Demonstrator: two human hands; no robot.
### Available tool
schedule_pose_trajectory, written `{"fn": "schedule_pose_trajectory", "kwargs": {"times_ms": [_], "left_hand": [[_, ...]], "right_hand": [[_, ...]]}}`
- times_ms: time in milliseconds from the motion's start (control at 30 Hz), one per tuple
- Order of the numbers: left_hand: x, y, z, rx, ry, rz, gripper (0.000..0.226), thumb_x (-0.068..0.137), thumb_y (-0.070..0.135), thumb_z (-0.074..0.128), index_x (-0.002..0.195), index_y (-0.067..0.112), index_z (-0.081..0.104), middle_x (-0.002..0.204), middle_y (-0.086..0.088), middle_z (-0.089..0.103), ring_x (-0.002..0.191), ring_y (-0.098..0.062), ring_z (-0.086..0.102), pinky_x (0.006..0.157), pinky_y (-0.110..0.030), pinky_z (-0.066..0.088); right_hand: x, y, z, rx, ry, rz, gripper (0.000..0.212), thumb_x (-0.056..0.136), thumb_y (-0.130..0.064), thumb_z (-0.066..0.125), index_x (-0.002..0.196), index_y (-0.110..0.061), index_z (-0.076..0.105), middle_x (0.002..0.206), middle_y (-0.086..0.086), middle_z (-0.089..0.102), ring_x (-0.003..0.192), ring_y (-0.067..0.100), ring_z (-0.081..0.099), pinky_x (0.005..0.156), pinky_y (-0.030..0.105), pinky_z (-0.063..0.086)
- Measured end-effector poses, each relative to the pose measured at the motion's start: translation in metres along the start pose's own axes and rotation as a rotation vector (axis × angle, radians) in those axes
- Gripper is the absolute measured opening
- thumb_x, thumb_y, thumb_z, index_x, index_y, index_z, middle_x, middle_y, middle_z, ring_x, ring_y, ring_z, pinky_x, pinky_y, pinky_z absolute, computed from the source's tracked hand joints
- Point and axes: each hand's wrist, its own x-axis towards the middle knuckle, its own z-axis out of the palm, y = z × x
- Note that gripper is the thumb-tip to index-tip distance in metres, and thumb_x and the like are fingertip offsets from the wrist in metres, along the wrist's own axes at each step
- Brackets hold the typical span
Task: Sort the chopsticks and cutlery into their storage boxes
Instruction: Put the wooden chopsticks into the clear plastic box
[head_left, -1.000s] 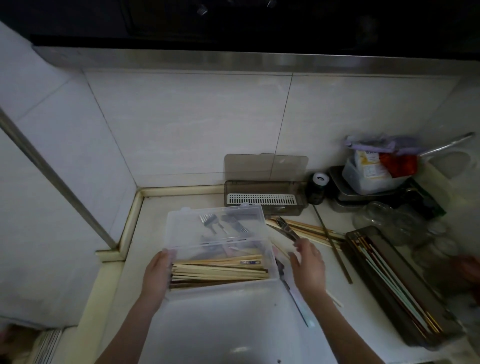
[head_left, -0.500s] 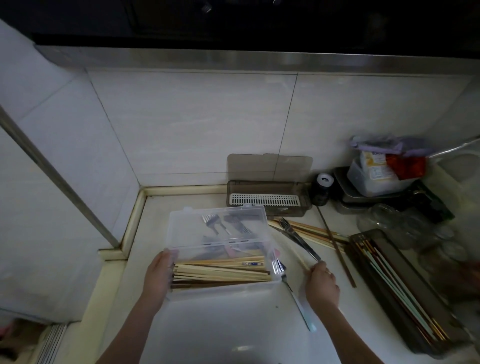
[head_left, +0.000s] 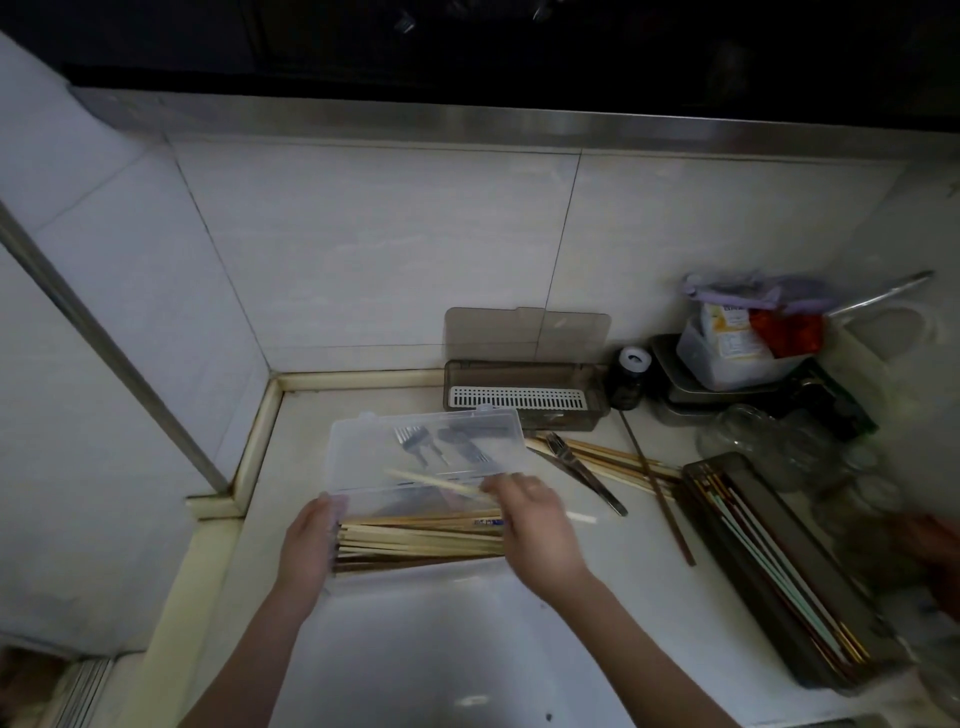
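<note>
Two bare forearms enter from bottom edge. No sleeves, watch or gloves visible. Left hand (head_left: 306, 545) and right hand (head_left: 535, 525) bare; rings can't be made out in dim, blurred light.

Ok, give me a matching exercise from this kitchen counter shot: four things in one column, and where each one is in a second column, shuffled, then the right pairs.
Things
1. pale chopstick
2. loose fork
3. white slotted tray
4. small dark jar

Places
A. inside the smoky grey box by the wall
B. pinched in the right hand over the clear plastic box
C. standing at the wall, right of the grey box
D. lying on the counter across loose chopsticks

Pairs: 1-B, 2-D, 3-A, 4-C
</note>
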Motion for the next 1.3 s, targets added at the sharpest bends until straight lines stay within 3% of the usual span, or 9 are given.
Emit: {"fn": "schedule_pose_trajectory", "kwargs": {"times_ms": [100,200,367,467,567,700,900,1133,1300], "left_hand": [[0.0,-0.001,-0.001,0.02,-0.008,0.014,0.029,0.098,0.032,0.043,0.099,0.015,0.066,0.082,-0.01,0.06,0.068,-0.022,0.051,0.059,-0.029,0.037],[0.001,-0.003,-0.002,0.015,-0.025,0.016,0.03,0.099,0.033,0.04,0.103,0.017,0.065,0.09,-0.008,0.064,0.076,-0.024,0.056,0.064,-0.03,0.041],[0.005,-0.005,-0.002,0.028,-0.006,-0.024,0.03,0.096,0.037,0.043,0.102,0.019,0.066,0.091,-0.007,0.064,0.082,-0.027,0.058,0.07,-0.035,0.043],[0.008,-0.005,-0.001,0.026,0.015,-0.044,0.03,0.096,0.036,0.045,0.099,0.017,0.068,0.085,-0.009,0.065,0.078,-0.028,0.058,0.068,-0.033,0.043],[0.008,-0.003,0.001,0.071,0.02,-0.029,0.029,0.095,0.033,0.047,0.093,0.013,0.067,0.076,-0.011,0.062,0.068,-0.026,0.057,0.058,-0.029,0.041],[0.003,0.0,0.003,0.041,0.02,-0.036,0.025,0.094,0.03,0.048,0.086,0.015,0.066,0.075,-0.01,0.062,0.069,-0.025,0.056,0.06,-0.029,0.041],[0.001,0.002,0.003,0.157,0.044,0.029,0.029,0.099,0.03,0.044,0.094,0.011,0.065,0.079,-0.004,0.062,0.07,-0.015,0.055,0.059,-0.023,0.041],[-0.002,-0.001,0.002,0.152,0.032,0.077,0.03,0.101,0.027,0.042,0.105,0.009,0.065,0.091,-0.006,0.063,0.076,-0.013,0.057,0.063,-0.024,0.041],[-0.003,-0.003,-0.001,0.091,0.024,0.087,0.032,0.102,0.025,0.04,0.112,0.006,0.064,0.104,-0.01,0.063,0.093,-0.024,0.058,0.084,-0.032,0.04]], "right_hand": [[0.005,-0.024,0.01,0.029,-0.348,-0.012,0.061,0.078,0.014,0.043,0.127,-0.02,0.053,0.13,0.01,0.052,0.121,0.025,0.044,0.1,0.03,0.034],[0.006,-0.028,0.022,0.113,-0.426,0.023,0.066,0.077,0.018,0.042,0.127,-0.022,0.053,0.139,0.008,0.045,0.128,0.024,0.04,0.104,0.029,0.034],[0.01,-0.006,0.023,0.266,-0.242,0.053,0.062,0.065,0.022,0.036,0.109,-0.014,0.063,0.128,0.004,0.054,0.122,0.016,0.045,0.099,0.007,0.027],[0.009,0.03,0.015,0.263,0.04,0.157,0.056,0.065,0.022,0.039,0.098,-0.014,0.064,0.113,0.002,0.06,0.109,0.016,0.053,0.092,0.027,0.046],[0.009,0.067,-0.003,0.152,0.155,0.362,0.046,0.077,0.016,0.047,0.106,-0.016,0.062,0.115,0.001,0.058,0.11,0.016,0.053,0.088,0.027,0.047],[0.004,0.118,-0.016,-0.054,0.058,0.589,0.049,0.082,0.006,0.05,0.124,-0.02,0.049,0.126,0.005,0.053,0.116,0.022,0.05,0.094,0.036,0.046],[-0.011,0.16,-0.022,-0.121,-0.257,0.8,0.065,0.089,-0.012,0.051,0.146,-0.021,0.022,0.153,0.011,0.021,0.14,0.033,0.02,0.112,0.052,0.025],[-0.011,0.164,-0.017,-0.208,-0.214,0.803,0.058,0.088,-0.006,0.052,0.141,-0.014,0.03,0.146,0.014,0.033,0.134,0.032,0.031,0.108,0.045,0.034],[-0.015,0.156,-0.015,-0.125,-0.098,0.819,0.052,0.088,-0.004,0.048,0.138,-0.016,0.038,0.14,0.014,0.042,0.128,0.032,0.038,0.102,0.045,0.041]]}}
